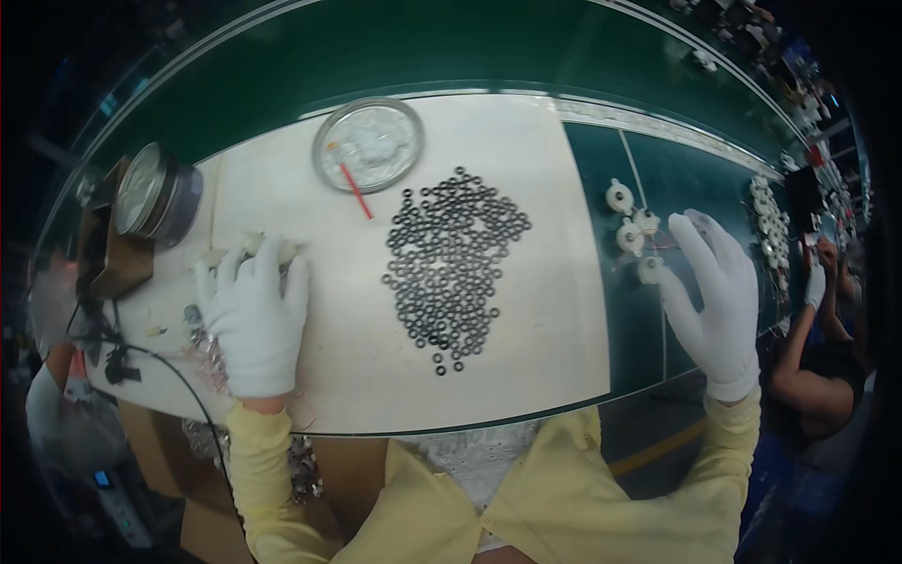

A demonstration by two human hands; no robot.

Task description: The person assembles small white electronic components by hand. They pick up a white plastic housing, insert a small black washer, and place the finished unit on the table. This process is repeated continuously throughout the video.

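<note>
My left hand [252,329], in a white glove, lies palm down with its fingers apart at the left of the white board. Its fingertips reach small cream round parts [254,242]; whether they touch is hard to tell. My right hand [716,305], also gloved, is over the green surface at the right with thumb and fingers spread. Its thumb tip is beside one of several white round parts with dark centres [629,237], and thin wires show among them. Between my hands, many small black rings [451,254] are spread on the white board [554,329].
Behind the rings stands a round metal tray [417,155] of whitish paste, with a red stick [357,193] leaning over its rim. A round tin [141,193] and brown box [117,254] are far left. More white parts [770,235] line the right, near another person's gloved hand [816,284].
</note>
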